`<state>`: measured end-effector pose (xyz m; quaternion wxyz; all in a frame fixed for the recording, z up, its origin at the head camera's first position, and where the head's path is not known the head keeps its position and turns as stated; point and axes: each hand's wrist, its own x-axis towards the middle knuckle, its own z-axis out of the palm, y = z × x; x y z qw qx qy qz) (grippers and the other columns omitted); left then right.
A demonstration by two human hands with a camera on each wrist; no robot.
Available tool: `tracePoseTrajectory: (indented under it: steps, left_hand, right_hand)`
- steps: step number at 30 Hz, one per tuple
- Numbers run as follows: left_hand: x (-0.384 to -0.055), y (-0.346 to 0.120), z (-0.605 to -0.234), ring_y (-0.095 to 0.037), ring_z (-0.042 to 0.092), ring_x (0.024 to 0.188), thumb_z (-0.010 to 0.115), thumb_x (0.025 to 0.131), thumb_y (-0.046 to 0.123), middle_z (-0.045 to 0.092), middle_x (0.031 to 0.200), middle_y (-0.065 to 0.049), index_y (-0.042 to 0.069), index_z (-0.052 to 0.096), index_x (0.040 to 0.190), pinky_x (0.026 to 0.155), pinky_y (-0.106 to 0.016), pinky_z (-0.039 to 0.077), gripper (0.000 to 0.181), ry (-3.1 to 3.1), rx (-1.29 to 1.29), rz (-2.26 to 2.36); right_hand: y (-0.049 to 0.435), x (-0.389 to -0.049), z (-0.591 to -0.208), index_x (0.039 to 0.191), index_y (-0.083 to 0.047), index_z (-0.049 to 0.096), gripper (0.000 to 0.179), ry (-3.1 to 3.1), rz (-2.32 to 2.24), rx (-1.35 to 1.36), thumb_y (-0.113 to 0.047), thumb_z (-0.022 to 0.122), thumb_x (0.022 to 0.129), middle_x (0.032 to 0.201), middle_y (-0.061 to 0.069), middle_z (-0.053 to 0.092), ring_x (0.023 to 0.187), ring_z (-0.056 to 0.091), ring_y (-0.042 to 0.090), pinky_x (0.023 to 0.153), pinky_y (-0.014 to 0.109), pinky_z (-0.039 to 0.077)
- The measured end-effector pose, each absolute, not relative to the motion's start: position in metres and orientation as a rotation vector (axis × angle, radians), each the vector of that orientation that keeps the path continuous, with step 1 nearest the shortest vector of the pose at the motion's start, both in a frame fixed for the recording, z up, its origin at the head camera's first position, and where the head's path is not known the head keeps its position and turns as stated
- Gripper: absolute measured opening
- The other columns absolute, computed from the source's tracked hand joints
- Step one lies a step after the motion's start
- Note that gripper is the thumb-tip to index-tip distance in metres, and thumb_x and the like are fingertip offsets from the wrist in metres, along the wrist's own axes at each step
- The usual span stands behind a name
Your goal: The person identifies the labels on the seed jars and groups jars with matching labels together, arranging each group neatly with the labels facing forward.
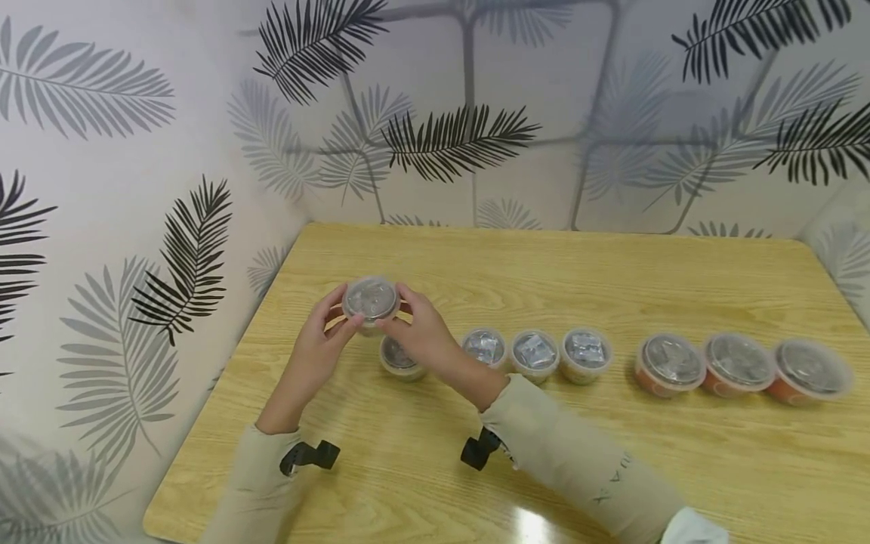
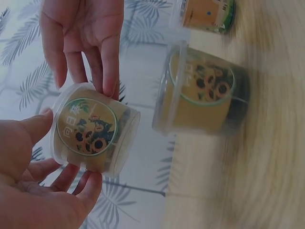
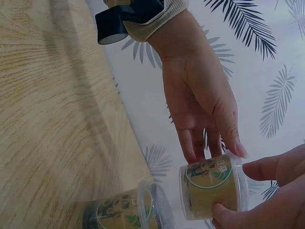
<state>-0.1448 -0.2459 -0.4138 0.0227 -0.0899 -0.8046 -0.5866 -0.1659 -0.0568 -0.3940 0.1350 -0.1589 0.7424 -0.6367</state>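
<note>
Both hands hold up a lidded plastic cup (image 1: 371, 298); its round label shows sunflowers (image 2: 89, 128). My left hand (image 1: 319, 336) grips it from the left, thumb in front and fingers at the far side. From the right, my right hand (image 1: 428, 332) pinches the same cup near its rim. Below and slightly right of it, another lidded cup (image 1: 399, 357) stands on the table, partly behind the right hand. The right wrist view shows the held cup (image 3: 212, 186) between the left hand (image 3: 200, 95) and the right hand (image 3: 271, 191).
Right of the hands, three clear-lidded cups stand in a row, the rightmost cup (image 1: 586, 355) among them. Farther right are three orange cups, including a middle orange cup (image 1: 737, 365). The wooden table (image 1: 408, 483) meets a leaf-patterned wall covering (image 1: 516, 181) at its back.
</note>
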Motion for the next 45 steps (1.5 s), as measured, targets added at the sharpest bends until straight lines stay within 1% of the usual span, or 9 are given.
tracePoseTrajectory:
  steps: [3, 11, 13, 18, 24, 30, 36, 41, 45]
  left_hand:
    - [-0.140, -0.255, -0.419, -0.025, 0.035, 0.126, 0.058, 0.093, 0.026, 0.031, 0.141, -0.008, 0.009, 0.026, 0.146, 0.094, -0.022, 0.041, 0.064, -2.481, -0.258, -1.843]
    - [-0.127, -0.269, -0.429, -0.027, 0.034, 0.127, 0.056, 0.094, 0.021, 0.031, 0.142, -0.009, 0.007, 0.024, 0.146, 0.092, -0.016, 0.040, 0.063, -2.483, -0.187, -1.916]
    - [-0.124, -0.269, -0.428, -0.028, 0.034, 0.127, 0.056, 0.094, 0.020, 0.031, 0.142, -0.010, 0.006, 0.025, 0.146, 0.092, -0.016, 0.040, 0.062, -2.491, -0.155, -1.920]
    - [-0.116, -0.268, -0.424, -0.029, 0.033, 0.128, 0.056, 0.095, 0.020, 0.031, 0.143, -0.012, 0.005, 0.024, 0.146, 0.092, -0.016, 0.039, 0.062, -2.521, -0.088, -1.906]
    - [-0.114, -0.276, -0.437, -0.030, 0.032, 0.128, 0.056, 0.095, 0.021, 0.030, 0.144, -0.011, 0.006, 0.025, 0.146, 0.090, -0.014, 0.040, 0.062, -2.493, -0.083, -1.952]
    - [-0.112, -0.278, -0.443, -0.029, 0.031, 0.129, 0.055, 0.095, 0.020, 0.028, 0.145, -0.010, 0.008, 0.024, 0.147, 0.088, -0.013, 0.041, 0.062, -2.488, -0.070, -2.012]
    - [-0.108, -0.273, -0.439, -0.032, 0.030, 0.129, 0.054, 0.095, 0.020, 0.026, 0.145, -0.012, 0.006, 0.021, 0.147, 0.088, -0.015, 0.042, 0.063, -2.507, -0.075, -2.019]
    - [-0.112, -0.276, -0.454, -0.029, 0.031, 0.129, 0.057, 0.094, 0.023, 0.025, 0.146, -0.009, 0.011, 0.022, 0.147, 0.089, -0.018, 0.043, 0.065, -2.517, -0.064, -2.027]
    - [-0.117, -0.278, -0.468, -0.029, 0.033, 0.128, 0.058, 0.093, 0.025, 0.025, 0.146, -0.009, 0.011, 0.021, 0.148, 0.089, -0.015, 0.042, 0.067, -2.515, -0.065, -2.019]
  right_hand:
    - [-0.064, -0.165, -0.398, 0.141, -0.005, 0.035, 0.056, 2.133, -1.859, -0.531, -0.012, 0.059, 0.091, 0.139, 0.008, 0.039, 0.125, 0.040, 0.025, 0.092, 0.035, 0.045]
    - [-0.077, -0.163, -0.409, 0.135, 0.000, 0.043, 0.052, 2.163, -1.805, -0.592, -0.008, 0.064, 0.088, 0.137, 0.015, 0.038, 0.122, 0.043, 0.029, 0.090, 0.030, 0.046]
    - [-0.079, -0.161, -0.410, 0.135, 0.001, 0.043, 0.053, 2.177, -1.786, -0.588, -0.008, 0.065, 0.087, 0.136, 0.016, 0.037, 0.121, 0.043, 0.028, 0.090, 0.028, 0.046]
    - [-0.083, -0.160, -0.414, 0.136, -0.002, 0.043, 0.057, 2.281, -1.680, -0.603, -0.010, 0.068, 0.086, 0.130, 0.014, 0.042, 0.115, 0.048, 0.024, 0.089, 0.025, 0.046]
    - [-0.086, -0.161, -0.418, 0.140, -0.002, 0.037, 0.067, 2.410, -1.446, -0.609, -0.020, 0.070, 0.085, 0.130, 0.014, 0.041, 0.110, 0.053, 0.023, 0.085, 0.022, 0.048]
    - [-0.089, -0.163, -0.417, 0.140, -0.002, 0.038, 0.069, 2.493, -1.274, -0.608, -0.024, 0.071, 0.084, 0.130, 0.013, 0.044, 0.107, 0.053, 0.021, 0.083, 0.027, 0.048]
    - [-0.090, -0.167, -0.416, 0.133, 0.000, 0.047, 0.065, 2.619, -1.070, -0.694, -0.027, 0.074, 0.081, 0.127, 0.012, 0.050, 0.114, 0.048, 0.023, 0.091, 0.034, 0.044]
    - [-0.091, -0.169, -0.416, 0.125, -0.002, 0.055, 0.057, 2.687, -0.939, -0.737, -0.028, 0.076, 0.079, 0.120, 0.010, 0.055, 0.112, 0.047, 0.025, 0.090, 0.036, 0.043]
    - [-0.092, -0.169, -0.416, 0.124, -0.003, 0.056, 0.054, 2.712, -0.861, -0.737, -0.027, 0.075, 0.080, 0.120, 0.010, 0.056, 0.112, 0.047, 0.025, 0.090, 0.035, 0.043]
